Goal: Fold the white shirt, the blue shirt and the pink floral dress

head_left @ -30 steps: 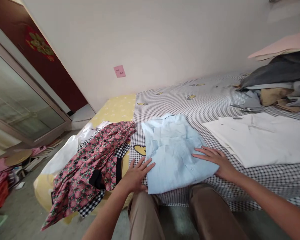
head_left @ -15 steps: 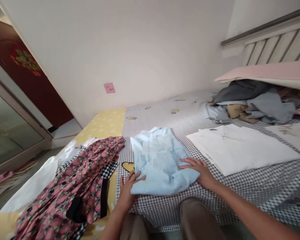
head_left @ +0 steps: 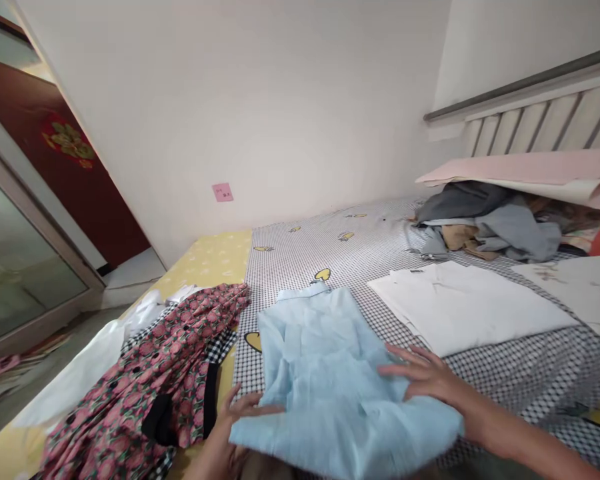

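A folded light-blue shirt [head_left: 325, 373] is lifted off the black-and-white checked bedsheet [head_left: 380, 253], its near edge raised toward me. My left hand [head_left: 230, 433] is at the shirt's lower left edge, fingers partly under the cloth. My right hand [head_left: 423, 377] lies on top of the shirt's right side with fingers spread, the thumb hidden beneath the fabric.
A pink floral garment [head_left: 145, 387] over a checked one lies to the left on a yellow sheet [head_left: 205, 260]. A folded white shirt [head_left: 460, 303] lies to the right. A heap of grey and tan clothes [head_left: 485, 223] sits at the back right, near a slatted headboard [head_left: 540, 120].
The blue shirt has come up off the bed and toward me, both hands moving with it. The camera has tilted up and to the right.
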Motion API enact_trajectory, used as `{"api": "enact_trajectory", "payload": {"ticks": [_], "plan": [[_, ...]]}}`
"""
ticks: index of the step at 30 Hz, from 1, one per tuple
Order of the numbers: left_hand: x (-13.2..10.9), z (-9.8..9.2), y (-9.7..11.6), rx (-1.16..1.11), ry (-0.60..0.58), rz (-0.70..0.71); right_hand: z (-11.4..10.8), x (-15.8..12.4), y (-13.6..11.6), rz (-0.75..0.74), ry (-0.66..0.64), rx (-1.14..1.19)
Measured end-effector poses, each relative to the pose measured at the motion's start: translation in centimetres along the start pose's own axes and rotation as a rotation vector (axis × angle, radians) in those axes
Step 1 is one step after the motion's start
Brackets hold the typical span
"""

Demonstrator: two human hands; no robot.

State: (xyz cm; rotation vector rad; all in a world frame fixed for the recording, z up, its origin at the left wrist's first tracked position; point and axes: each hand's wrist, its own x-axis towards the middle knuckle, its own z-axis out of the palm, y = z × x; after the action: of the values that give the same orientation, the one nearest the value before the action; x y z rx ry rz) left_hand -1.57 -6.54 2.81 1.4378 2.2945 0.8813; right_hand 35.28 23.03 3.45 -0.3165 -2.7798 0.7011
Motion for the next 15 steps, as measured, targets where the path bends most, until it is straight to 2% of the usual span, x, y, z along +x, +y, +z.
{"api": "enact_trajectory", "payload": {"ticks": [3, 6, 8, 10, 13, 15], "plan": [[-1.6, -1.5, 1.4, -0.202, -0.06, -0.134, -1.2, -0.6, -0.3, 0.064, -0.056, 0.199], [-0.7, -4.0, 3.9, -0.303, -0.082, -0.195, -3.0, 2.0, -0.4, 0.223, -0.032, 0.373], [1.9, -5.2, 5.5, -0.489, -0.114, -0.284, -4.3, 5.6, -0.3, 0.313, -0.002, 0.514], [5.9, -5.4, 6.4, -0.748, -0.123, -0.376, -5.2, 10.1, 0.3, 0.364, 0.05, 0.702], [12.3, -4.0, 5.9, -0.974, 0.001, -0.601, -4.8, 16.5, 2.4, 0.478, 0.1, 0.953], [15.3, -2.7, 4.7, -1.0, 0.028, -0.718, -3.3, 19.4, 4.4, 0.586, 0.125, 0.963]]}}
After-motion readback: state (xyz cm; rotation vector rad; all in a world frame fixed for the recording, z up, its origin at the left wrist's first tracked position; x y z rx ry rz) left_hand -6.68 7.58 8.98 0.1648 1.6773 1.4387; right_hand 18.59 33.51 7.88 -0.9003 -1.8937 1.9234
